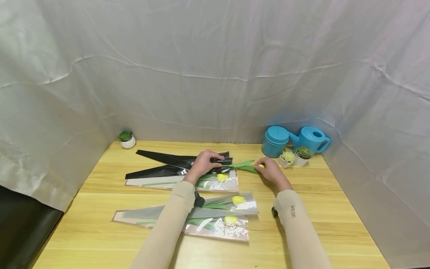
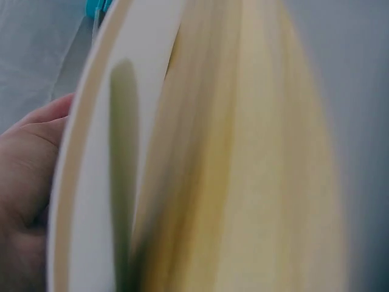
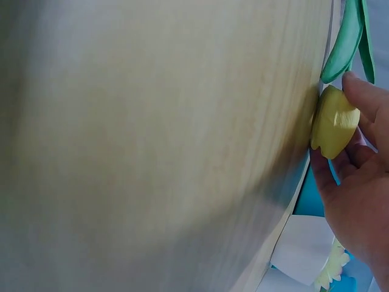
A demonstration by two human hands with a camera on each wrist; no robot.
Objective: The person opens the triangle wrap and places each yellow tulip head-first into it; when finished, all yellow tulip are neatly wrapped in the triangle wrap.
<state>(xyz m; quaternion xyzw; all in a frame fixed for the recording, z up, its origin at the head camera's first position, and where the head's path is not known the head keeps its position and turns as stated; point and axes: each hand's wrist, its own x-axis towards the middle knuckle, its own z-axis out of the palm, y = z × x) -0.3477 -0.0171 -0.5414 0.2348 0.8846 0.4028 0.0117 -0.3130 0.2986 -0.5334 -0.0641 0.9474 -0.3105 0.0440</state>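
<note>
My right hand [image 1: 270, 170] pinches a yellow artificial tulip [image 3: 335, 123] around its bloom, thumb on one side and fingers on the other. The tulip's green leaves [image 1: 248, 169] stretch left to the mouth of a black flower sleeve [image 1: 164, 158]; the stem's far end is hidden. At that mouth, my left hand [image 1: 204, 163] grips the black sleeve between thumb and fingers. Partly beneath it lies a clear sleeve with a yellow tulip [image 1: 222, 177]. Nearer me, under my left forearm, are two more sleeved tulips, an upper one [image 1: 238, 200] and a lower one [image 1: 230, 220].
At the back right stand a blue lidded canister [image 1: 275, 142], a blue watering can [image 1: 310, 138] and two small potted succulents, one pale yellow [image 1: 287, 157], one green [image 1: 304, 153]. Another potted succulent [image 1: 126, 139] sits at the back left. Grey curtain [image 1: 215, 93] surrounds the wooden table [image 1: 336, 224].
</note>
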